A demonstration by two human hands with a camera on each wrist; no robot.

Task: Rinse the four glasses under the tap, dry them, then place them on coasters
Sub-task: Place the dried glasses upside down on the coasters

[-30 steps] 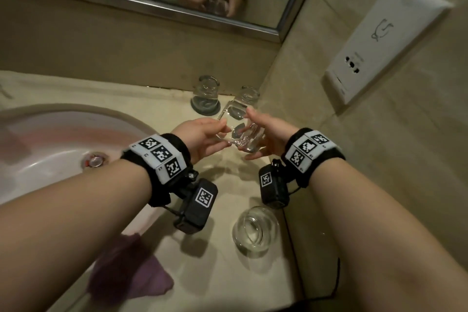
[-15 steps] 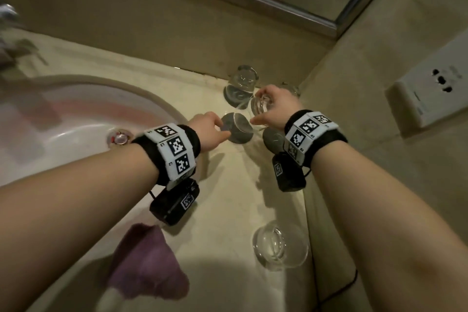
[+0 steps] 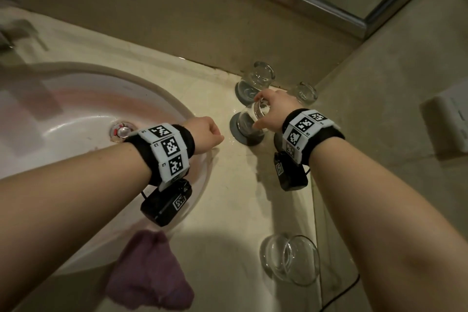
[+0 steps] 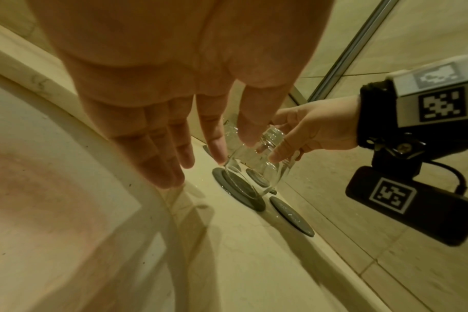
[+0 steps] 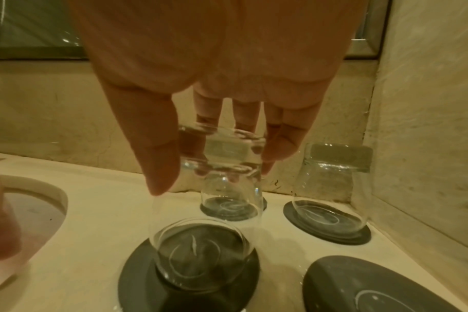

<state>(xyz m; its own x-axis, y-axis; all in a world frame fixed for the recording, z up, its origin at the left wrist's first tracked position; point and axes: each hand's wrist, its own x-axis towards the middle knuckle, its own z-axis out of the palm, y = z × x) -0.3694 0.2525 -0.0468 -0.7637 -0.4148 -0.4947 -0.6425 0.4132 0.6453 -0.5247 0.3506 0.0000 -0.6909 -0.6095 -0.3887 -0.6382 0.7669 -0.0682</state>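
While the head view takes in the whole table (image 3: 228,210), only it shows the sink (image 3: 76,114) at the left, the purple cloth (image 3: 149,273) at the near edge beside the basin, and a fourth glass (image 3: 291,261) lying on its side near the front right; the left wrist view alone shows the left hand (image 4: 174,95) from the palm side, fingers straight and relaxed, holding nothing, hovering just beside the held glass (image 4: 257,168); in the head view the same left hand (image 3: 205,134) looks loosely curled, well short of the coaster (image 3: 236,129); the right wrist view alone shows four dark coasters clearly: two upturned glasses (image 5: 331,190) stand at the back, and the near right coaster (image 5: 361,289) is bare; the right hand (image 5: 227,84) pinches the upturned glass (image 5: 200,242) by its thick base with thumb and fingertips, its rim on or just above the near left coaster (image 5: 136,280); I cannot tell which.
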